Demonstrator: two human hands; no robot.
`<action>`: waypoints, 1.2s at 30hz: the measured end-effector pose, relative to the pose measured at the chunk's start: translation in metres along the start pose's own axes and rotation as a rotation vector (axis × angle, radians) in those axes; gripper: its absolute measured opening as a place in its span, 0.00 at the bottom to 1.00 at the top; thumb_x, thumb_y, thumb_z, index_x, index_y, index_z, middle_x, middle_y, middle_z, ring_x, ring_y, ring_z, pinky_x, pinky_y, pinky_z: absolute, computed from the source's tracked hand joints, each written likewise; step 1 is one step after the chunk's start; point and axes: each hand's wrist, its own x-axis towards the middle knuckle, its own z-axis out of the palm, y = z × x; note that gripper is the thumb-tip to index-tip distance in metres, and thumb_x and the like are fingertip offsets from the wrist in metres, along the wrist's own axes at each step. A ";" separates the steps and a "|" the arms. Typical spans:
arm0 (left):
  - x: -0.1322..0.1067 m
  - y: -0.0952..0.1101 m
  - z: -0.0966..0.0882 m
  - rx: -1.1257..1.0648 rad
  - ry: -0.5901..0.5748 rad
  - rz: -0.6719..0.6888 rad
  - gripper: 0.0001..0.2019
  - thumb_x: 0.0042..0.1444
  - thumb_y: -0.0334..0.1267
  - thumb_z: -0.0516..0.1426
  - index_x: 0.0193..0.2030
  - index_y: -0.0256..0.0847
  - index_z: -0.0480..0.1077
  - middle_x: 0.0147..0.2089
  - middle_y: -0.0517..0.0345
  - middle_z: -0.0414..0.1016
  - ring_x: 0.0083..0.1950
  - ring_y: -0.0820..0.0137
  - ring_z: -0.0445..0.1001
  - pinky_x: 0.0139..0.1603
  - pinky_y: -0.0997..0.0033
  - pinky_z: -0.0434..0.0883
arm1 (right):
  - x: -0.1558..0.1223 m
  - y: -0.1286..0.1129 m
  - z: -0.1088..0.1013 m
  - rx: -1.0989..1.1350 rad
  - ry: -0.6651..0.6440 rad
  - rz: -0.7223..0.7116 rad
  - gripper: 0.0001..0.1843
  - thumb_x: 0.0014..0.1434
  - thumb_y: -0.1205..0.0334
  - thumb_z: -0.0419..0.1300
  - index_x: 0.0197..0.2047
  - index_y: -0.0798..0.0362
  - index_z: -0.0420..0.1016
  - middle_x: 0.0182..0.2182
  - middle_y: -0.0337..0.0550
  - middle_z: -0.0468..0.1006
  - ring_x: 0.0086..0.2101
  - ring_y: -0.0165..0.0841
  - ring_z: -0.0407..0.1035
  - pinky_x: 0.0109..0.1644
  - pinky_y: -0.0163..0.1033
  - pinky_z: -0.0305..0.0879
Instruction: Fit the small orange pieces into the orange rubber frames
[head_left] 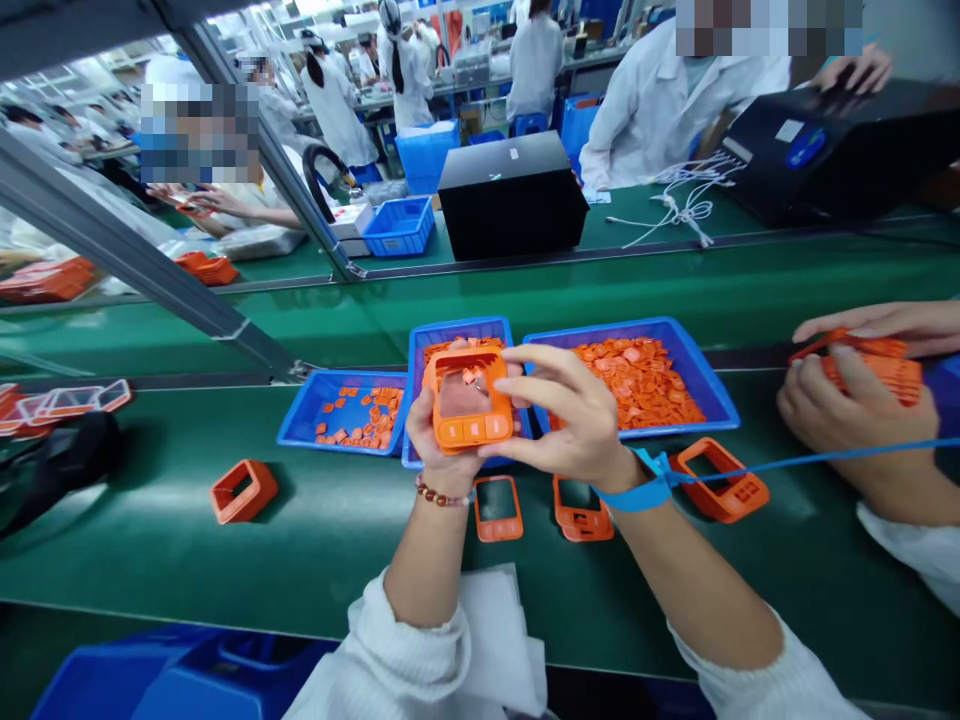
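Note:
My left hand (442, 440) holds an orange plastic device housing (466, 398) from below, with a beaded bracelet on the wrist. My right hand (570, 410) grips the housing's right side, its fingers spread over the top, and a blue wrist strap (637, 492) circles that wrist. Small orange plastic parts fill two blue trays (457, 340) (675, 350) just behind my hands, with a third tray (341, 412) to the left. Loose orange housings (497, 508) (583, 508) (718, 481) lie on the green belt near my wrists, and another (244, 491) sits further left.
A co-worker's hands (851, 385) at the right hold orange housings. A white cloth (495, 640) lies at the belt's near edge, above a blue bin (180, 680). Beyond a metal strut (150, 260), black machines, cables, blue crates and white-coated workers line further belts.

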 end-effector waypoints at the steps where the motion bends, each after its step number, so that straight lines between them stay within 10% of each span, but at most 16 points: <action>1: -0.001 0.001 0.000 0.003 -0.033 -0.024 0.33 0.49 0.61 0.58 0.60 0.48 0.66 0.52 0.45 0.74 0.60 0.45 0.70 0.53 0.45 0.74 | 0.001 0.000 -0.001 0.013 0.003 0.010 0.31 0.49 0.46 0.73 0.52 0.52 0.73 0.51 0.57 0.76 0.50 0.46 0.74 0.45 0.48 0.79; 6: -0.002 0.003 0.000 -0.018 -0.111 -0.050 0.34 0.48 0.61 0.60 0.61 0.50 0.65 0.57 0.46 0.72 0.60 0.42 0.70 0.52 0.42 0.74 | 0.001 0.002 0.000 0.123 -0.032 0.035 0.45 0.45 0.46 0.75 0.62 0.52 0.65 0.53 0.57 0.75 0.53 0.47 0.72 0.50 0.53 0.78; 19: -0.004 0.004 -0.001 -0.068 0.036 -0.065 0.32 0.47 0.64 0.59 0.56 0.50 0.69 0.49 0.45 0.74 0.62 0.43 0.68 0.52 0.43 0.74 | 0.002 -0.004 -0.001 0.095 -0.076 0.046 0.38 0.49 0.46 0.73 0.59 0.50 0.68 0.53 0.56 0.75 0.52 0.47 0.72 0.46 0.50 0.79; 28: -0.010 0.010 0.008 -0.023 0.008 0.035 0.31 0.47 0.61 0.60 0.56 0.51 0.70 0.54 0.47 0.74 0.59 0.44 0.71 0.52 0.47 0.75 | 0.003 -0.014 0.001 0.127 -0.067 -0.062 0.04 0.56 0.63 0.69 0.36 0.51 0.79 0.49 0.50 0.78 0.45 0.39 0.74 0.44 0.47 0.76; 36: -0.017 0.013 0.011 -0.060 0.019 -0.008 0.31 0.42 0.63 0.63 0.53 0.54 0.71 0.47 0.51 0.74 0.54 0.47 0.74 0.49 0.49 0.76 | 0.003 -0.028 0.007 0.248 -0.022 0.034 0.09 0.59 0.67 0.66 0.27 0.47 0.77 0.41 0.41 0.81 0.39 0.36 0.69 0.45 0.50 0.73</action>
